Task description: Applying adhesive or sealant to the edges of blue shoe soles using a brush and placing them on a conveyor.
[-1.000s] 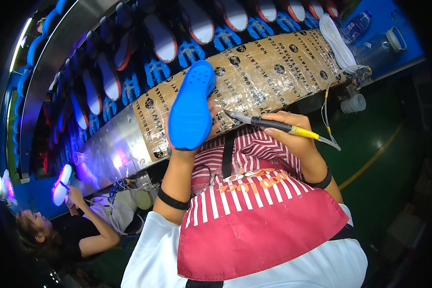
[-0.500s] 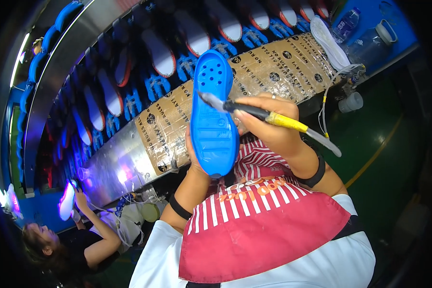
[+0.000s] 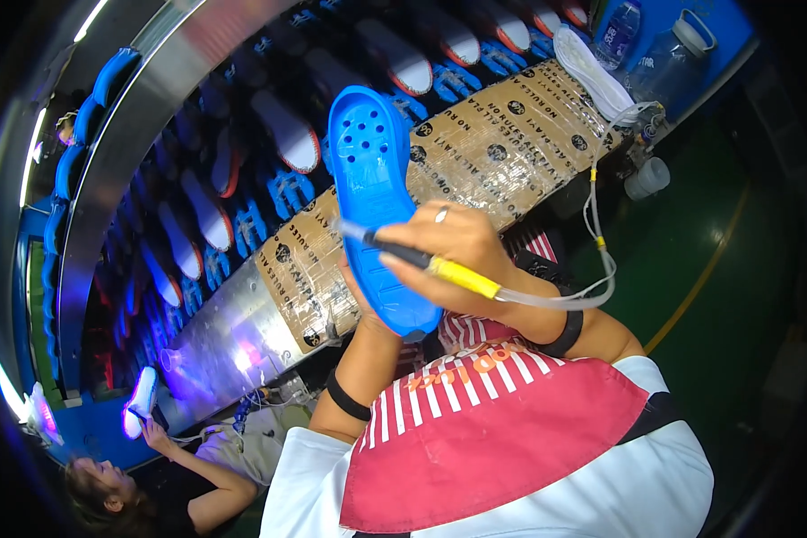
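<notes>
My left hand [image 3: 359, 291] holds a blue shoe sole [image 3: 368, 193] from behind its left edge, and most of its fingers are hidden by the sole. The sole's inner face is turned up, with a cluster of round holes toward the far end and ridges across the near part. In my right hand [image 3: 462, 247] is a brush [image 3: 464, 276] with a black and yellow handle, gripped like a pen. Its blurred bristles reach the sole's left edge; whether they touch cannot be made out. A clear tube runs from the handle's end.
Behind the sole lies a ledge covered in printed brown film [image 3: 529, 125], bearing a white sole [image 3: 592, 73]. A bottle [image 3: 617, 36] and a large jug [image 3: 677, 58] stand at the far right. Racked soles [image 3: 282, 130] line the back. A co-worker [image 3: 206, 489] holds another sole [image 3: 141, 401] at lower left.
The brush has moved from the middle of the sole to its left edge. The sole has tilted, its far end leaning further left. The co-worker's sole has also shifted.
</notes>
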Demonstrator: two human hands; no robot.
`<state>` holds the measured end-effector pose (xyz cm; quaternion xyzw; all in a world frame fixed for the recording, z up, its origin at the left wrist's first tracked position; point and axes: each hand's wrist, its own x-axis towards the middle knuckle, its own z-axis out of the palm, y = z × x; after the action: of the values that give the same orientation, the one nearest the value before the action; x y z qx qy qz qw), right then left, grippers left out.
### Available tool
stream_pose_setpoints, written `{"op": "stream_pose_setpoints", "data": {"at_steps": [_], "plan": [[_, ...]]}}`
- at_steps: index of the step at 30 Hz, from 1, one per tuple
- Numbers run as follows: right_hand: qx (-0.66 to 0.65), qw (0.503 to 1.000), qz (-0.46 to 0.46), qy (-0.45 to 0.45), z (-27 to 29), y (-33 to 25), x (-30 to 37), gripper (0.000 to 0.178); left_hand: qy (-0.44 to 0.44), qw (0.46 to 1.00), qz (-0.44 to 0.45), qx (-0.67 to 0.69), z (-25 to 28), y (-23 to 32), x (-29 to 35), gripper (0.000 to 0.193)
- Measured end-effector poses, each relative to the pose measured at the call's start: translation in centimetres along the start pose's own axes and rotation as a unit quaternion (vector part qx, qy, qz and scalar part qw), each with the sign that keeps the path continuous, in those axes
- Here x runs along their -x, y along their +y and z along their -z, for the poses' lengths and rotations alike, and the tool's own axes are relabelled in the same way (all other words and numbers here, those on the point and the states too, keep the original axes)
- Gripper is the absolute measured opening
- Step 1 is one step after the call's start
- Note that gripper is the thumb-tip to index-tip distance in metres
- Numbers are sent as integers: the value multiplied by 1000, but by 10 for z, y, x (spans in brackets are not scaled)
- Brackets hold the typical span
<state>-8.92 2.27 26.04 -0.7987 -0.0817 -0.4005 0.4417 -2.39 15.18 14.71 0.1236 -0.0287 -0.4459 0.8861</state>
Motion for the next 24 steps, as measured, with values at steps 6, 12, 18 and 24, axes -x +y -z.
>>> {"op": "stream_pose_setpoints", "data": {"at_steps": [6,12,18,24], "plan": [[99,994,20,-37,-6,4,9,24,65,996,-28,-50,-12,-5,-6,80],[-67,996,-7,-55,-1,2,11,24,-33,995,-33,-85,-22,6,-10,94],[-41,994,1,-101,-5,5,21,23,-32,996,-39,-75,-24,12,-18,93],[-176,967,-125,-132,12,3,22,26,-46,993,-70,-83,-40,26,-15,93]]}}
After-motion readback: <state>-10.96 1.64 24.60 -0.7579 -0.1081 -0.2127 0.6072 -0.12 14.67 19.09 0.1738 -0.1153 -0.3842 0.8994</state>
